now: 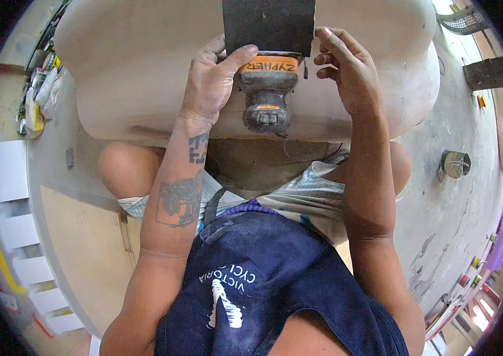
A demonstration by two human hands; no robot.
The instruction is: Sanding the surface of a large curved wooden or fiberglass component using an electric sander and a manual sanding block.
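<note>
An orange and black electric sander point(267, 89) lies against a large, smooth beige curved form point(144, 65) in front of me. A dark rectangular sheet, apparently sandpaper point(269, 26), covers its far end and runs past the upper edge of view. My left hand point(211, 83) is closed on the sheet's near left corner, thumb on top and fingers partly hidden behind. Beside the sheet's right edge is my right hand point(352, 68), its fingers bent and apart. One fingertip is at that edge; whether it touches cannot be made out.
My knees are spread on either side of the form's near edge. A small dark container point(456, 164) stands on the concrete floor to the right. White panels point(17, 231) line the far left, below plastic-wrapped supplies point(40, 104). A dark beam point(489, 73) juts in at upper right.
</note>
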